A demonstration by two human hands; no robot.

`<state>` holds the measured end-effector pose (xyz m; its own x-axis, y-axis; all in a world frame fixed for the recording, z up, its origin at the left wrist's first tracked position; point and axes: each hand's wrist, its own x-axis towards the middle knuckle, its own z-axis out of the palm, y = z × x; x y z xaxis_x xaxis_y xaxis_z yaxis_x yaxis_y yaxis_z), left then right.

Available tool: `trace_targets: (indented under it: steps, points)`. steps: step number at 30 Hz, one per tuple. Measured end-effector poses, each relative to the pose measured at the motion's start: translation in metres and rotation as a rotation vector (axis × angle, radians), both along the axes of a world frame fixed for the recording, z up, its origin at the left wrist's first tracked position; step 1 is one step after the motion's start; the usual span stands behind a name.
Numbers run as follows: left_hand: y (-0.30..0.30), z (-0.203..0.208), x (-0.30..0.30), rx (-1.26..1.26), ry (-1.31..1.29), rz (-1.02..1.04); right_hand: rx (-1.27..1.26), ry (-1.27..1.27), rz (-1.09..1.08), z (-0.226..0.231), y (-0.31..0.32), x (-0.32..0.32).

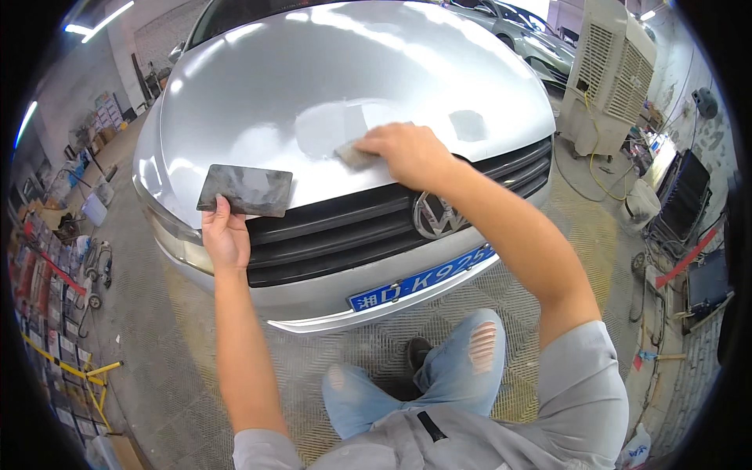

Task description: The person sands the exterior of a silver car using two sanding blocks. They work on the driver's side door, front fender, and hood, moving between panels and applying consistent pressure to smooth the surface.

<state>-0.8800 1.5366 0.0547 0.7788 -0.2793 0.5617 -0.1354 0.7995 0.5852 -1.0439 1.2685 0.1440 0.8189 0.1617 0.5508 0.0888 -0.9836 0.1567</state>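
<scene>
My left hand (227, 239) is closed on the near edge of a dark rectangular board (258, 190) smeared with grey. The board is level in front of the car's left-hand grille end, over the front edge of the hood. My right hand (409, 155) pinches a flat tan-grey scraper (356, 157), blurred, at the front part of the silver hood (258, 74). Just beyond the scraper is a dull grey patch (325, 129) on the paint. A smaller grey patch (468, 125) shows farther right.
Below the hood are the black grille (329, 235), a round emblem (433, 215) and a blue licence plate (423, 278). A large beige air cooler (607, 78) and a white bucket (641, 201) stand to the right. Another car (517, 35) is behind. Cluttered shelves line the left.
</scene>
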Motion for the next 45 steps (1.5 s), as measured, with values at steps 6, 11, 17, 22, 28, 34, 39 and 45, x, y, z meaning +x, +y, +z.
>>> trace_targets:
  steps: [6, 11, 17, 22, 28, 34, 39, 45]
  points:
    - [0.001, 0.006, -0.004, 0.030, -0.001, -0.015, 0.091, 0.012, -0.063, 0.013, -0.009, -0.012]
    - [0.000, 0.008, -0.007, 0.027, 0.062, 0.022, 0.100, 0.015, -0.131, 0.040, -0.023, 0.036]
    - [0.001, 0.005, -0.005, 0.021, 0.047, 0.023, 0.128, 0.072, -0.128, 0.020, -0.011, 0.033]
    - [0.001, 0.004, -0.003, 0.018, 0.025, 0.000, 0.099, -0.023, 0.013, -0.019, 0.006, -0.023]
    - [0.000, 0.006, -0.004, 0.032, 0.029, 0.001, 0.133, -0.084, -0.132, 0.023, -0.023, -0.006]
    - [0.001, 0.007, -0.004, 0.041, 0.015, 0.008, 0.099, 0.007, -0.165, 0.021, -0.028, 0.029]
    - [0.002, 0.004, -0.004, 0.027, 0.030, 0.033, 0.097, -0.140, -0.027, -0.016, -0.024, -0.002]
    - [0.002, 0.004, 0.000, 0.055, 0.037, 0.017, 0.110, -0.152, 0.006, -0.028, -0.020, -0.038]
